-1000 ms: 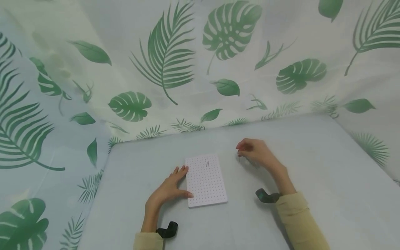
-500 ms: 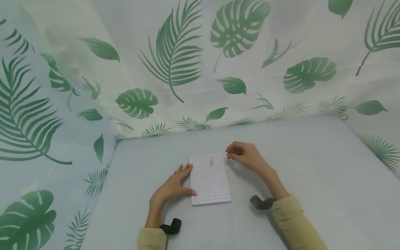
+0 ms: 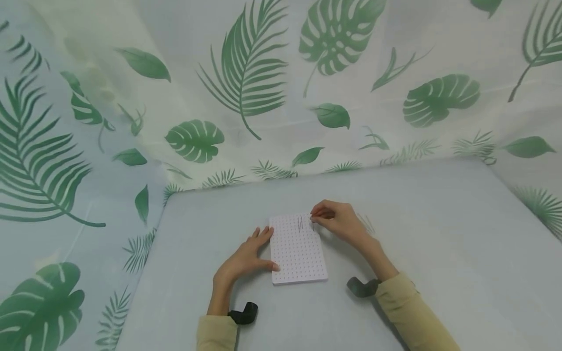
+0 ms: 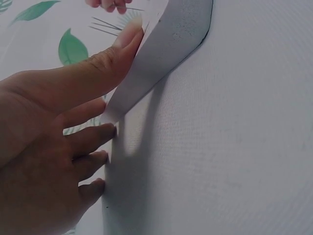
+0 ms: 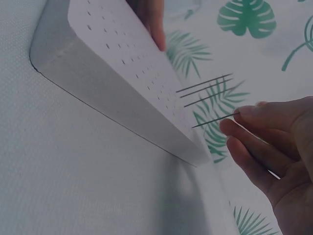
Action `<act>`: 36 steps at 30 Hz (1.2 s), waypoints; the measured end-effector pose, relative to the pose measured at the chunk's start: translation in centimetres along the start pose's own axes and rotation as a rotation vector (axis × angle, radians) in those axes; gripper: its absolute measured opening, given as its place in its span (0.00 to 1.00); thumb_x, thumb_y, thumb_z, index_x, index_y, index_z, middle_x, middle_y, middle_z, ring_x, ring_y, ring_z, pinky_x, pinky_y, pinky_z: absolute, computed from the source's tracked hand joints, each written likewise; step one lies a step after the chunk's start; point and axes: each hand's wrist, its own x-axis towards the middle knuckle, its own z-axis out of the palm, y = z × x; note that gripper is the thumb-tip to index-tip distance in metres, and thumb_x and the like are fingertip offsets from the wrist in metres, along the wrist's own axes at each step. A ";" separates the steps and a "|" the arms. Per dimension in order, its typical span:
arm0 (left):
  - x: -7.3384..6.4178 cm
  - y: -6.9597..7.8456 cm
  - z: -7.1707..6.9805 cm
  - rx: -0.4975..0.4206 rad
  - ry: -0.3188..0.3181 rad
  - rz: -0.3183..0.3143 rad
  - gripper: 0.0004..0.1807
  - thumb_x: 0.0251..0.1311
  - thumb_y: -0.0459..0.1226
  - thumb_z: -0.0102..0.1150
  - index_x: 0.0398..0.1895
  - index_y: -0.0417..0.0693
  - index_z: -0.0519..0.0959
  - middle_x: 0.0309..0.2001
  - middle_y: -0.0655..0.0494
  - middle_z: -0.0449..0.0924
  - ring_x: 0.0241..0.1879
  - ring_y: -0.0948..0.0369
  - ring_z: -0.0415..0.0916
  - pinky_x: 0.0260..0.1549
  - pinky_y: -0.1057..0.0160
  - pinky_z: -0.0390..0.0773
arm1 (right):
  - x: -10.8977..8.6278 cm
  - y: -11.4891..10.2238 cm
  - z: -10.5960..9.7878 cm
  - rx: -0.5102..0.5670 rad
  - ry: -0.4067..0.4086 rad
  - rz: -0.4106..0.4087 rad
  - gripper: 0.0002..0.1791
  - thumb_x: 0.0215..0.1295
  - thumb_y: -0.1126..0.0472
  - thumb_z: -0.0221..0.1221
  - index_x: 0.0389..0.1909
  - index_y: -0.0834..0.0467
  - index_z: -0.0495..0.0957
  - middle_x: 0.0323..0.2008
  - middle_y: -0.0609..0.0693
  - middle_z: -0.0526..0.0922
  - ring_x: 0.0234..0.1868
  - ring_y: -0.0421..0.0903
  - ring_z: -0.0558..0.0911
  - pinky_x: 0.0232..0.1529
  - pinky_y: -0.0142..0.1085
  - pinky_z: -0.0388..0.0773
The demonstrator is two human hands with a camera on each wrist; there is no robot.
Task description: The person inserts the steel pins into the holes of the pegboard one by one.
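A thick white block (image 3: 299,258) with rows of small holes lies on the table in the head view. My left hand (image 3: 246,256) rests along its left side, thumb on the top edge and fingers spread. Above the block's far right corner, my right hand (image 3: 338,220) pinches a thin dark metal pin (image 5: 213,120) between thumb and forefinger. In the right wrist view that pin's lower tip meets the hole-dotted face near the edge. Beside it, 3 similar standing pins (image 5: 204,83) rise from the block. The left wrist view shows my thumb (image 4: 105,68) at the block's edge.
The pale table (image 3: 421,219) spreads around the block, its far edge meeting a white curtain (image 3: 272,146) printed with green leaves. Black wrist cameras (image 3: 362,287) are worn on both wrists, close over the table.
My right hand has moved left from beside the block to over its far right corner, bringing the pin's tip to the surface. The left hand stays against the block; the head view shifts slightly.
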 end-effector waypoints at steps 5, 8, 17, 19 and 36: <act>0.0 -0.1 -0.3 -0.006 -0.012 0.010 0.57 0.52 0.47 0.79 0.82 0.51 0.55 0.83 0.50 0.49 0.83 0.47 0.37 0.79 0.37 0.44 | 0.2 -0.1 0.8 0.012 0.013 -0.010 0.07 0.60 0.68 0.71 0.38 0.59 0.86 0.36 0.52 0.91 0.38 0.48 0.91 0.43 0.39 0.88; 0.0 -0.1 -0.5 -0.010 -0.020 0.019 0.57 0.52 0.48 0.78 0.83 0.51 0.55 0.83 0.50 0.49 0.83 0.47 0.37 0.79 0.37 0.45 | 0.2 -0.1 1.2 0.020 0.016 -0.008 0.07 0.60 0.69 0.71 0.38 0.59 0.86 0.35 0.52 0.91 0.37 0.49 0.91 0.42 0.36 0.87; 0.4 -0.2 -0.8 0.016 -0.020 0.025 0.56 0.53 0.48 0.78 0.82 0.52 0.56 0.83 0.52 0.50 0.83 0.48 0.38 0.80 0.40 0.46 | 0.5 0.0 2.3 0.045 0.051 -0.030 0.07 0.60 0.70 0.71 0.38 0.60 0.85 0.36 0.53 0.91 0.36 0.49 0.91 0.42 0.33 0.87; 0.3 -0.2 -0.8 0.009 -0.020 0.021 0.56 0.53 0.47 0.78 0.82 0.51 0.56 0.83 0.52 0.49 0.83 0.48 0.38 0.80 0.40 0.45 | 0.6 0.0 2.4 0.042 0.049 -0.027 0.08 0.59 0.70 0.71 0.38 0.60 0.85 0.36 0.53 0.91 0.37 0.49 0.91 0.42 0.35 0.88; 0.2 0.1 -1.0 -0.010 -0.025 0.005 0.56 0.53 0.46 0.78 0.82 0.50 0.56 0.83 0.51 0.49 0.83 0.48 0.37 0.80 0.40 0.45 | 0.5 -0.1 2.8 -0.001 0.001 -0.028 0.07 0.60 0.69 0.71 0.38 0.59 0.85 0.36 0.51 0.91 0.37 0.48 0.90 0.44 0.42 0.88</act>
